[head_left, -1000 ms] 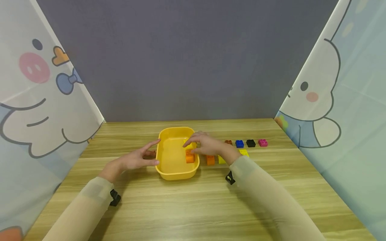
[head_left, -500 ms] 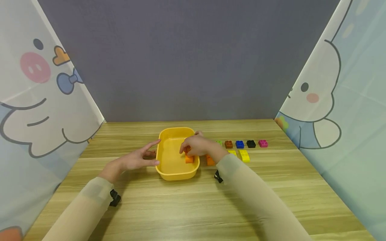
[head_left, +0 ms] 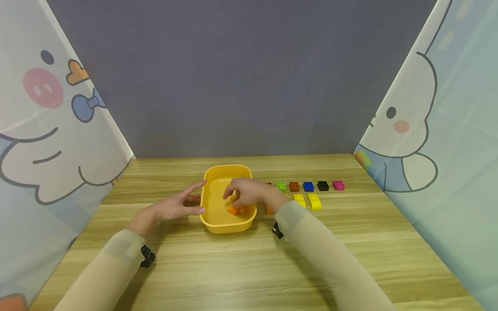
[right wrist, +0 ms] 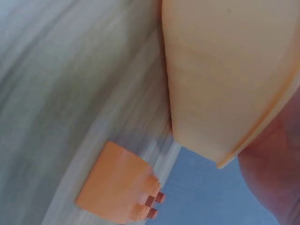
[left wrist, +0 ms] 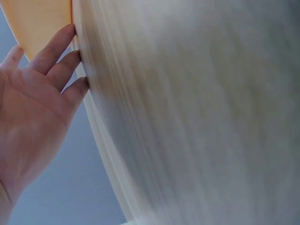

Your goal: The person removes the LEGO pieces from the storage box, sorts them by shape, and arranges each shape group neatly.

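A yellow bin (head_left: 227, 227) stands on the wooden table. My left hand (head_left: 173, 208) rests against its left side, fingers and thumb spread and fairly straight; in the left wrist view, fingertips of the left hand (left wrist: 35, 103) touch near the base of the bin (left wrist: 44, 18). Inside the bin, my right hand (head_left: 250, 191) pinches a tilted orange toy brick (head_left: 233, 210), its upper part hidden by the fingers. The right wrist view has the bin's outer wall (right wrist: 225, 79) covering most of the right hand (right wrist: 269, 173). Beside the bin lies another orange toy brick (right wrist: 115, 183).
To the right, a back row holds green (head_left: 281, 186), brown (head_left: 294, 186), blue (head_left: 308, 186), black (head_left: 323, 186) and pink (head_left: 338, 185) toy bricks. In front of them lie yellow bricks (head_left: 314, 201), partly hidden by the right forearm. A grey wall (head_left: 245, 86) rises behind the table.
My right hand has moved left and down into the bin and taken hold of the orange toy brick, which has shifted left and tilted. The left hand has stayed put.
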Available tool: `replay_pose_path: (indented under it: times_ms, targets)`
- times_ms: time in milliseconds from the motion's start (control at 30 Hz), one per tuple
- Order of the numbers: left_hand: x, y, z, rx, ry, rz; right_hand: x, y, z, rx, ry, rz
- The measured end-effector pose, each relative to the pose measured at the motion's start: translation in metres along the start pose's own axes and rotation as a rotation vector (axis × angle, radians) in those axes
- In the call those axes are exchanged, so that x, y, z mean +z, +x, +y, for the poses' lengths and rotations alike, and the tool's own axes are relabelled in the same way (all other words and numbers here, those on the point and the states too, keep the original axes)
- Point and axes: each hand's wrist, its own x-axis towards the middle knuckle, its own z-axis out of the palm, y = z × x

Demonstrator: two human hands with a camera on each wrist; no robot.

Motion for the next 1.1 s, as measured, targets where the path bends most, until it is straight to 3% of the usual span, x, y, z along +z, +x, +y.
replay_pose_path:
  times_ms: [167,367,533,800,1100]
  targets:
    - [-0.001,0.0,0.001,0.006,-0.013,-0.002,0.004,0.002,0.0,-0.023,-0.063,-0.033]
    - [-0.003,-0.001,0.003,0.009,-0.01,0.004,0.011,0.006,-0.002,-0.032,-0.183,0.072]
    - [-0.003,-0.002,0.005,0.002,-0.003,0.005,0.016,0.003,-0.003,-0.002,-0.218,0.127]
    - [0.0,-0.003,0.006,-0.015,0.006,0.004,0.021,0.002,-0.002,0.051,-0.284,0.036]
    - [0.0,-0.002,0.007,-0.03,0.019,0.008,0.021,0.0,-0.003,0.038,-0.277,0.035]
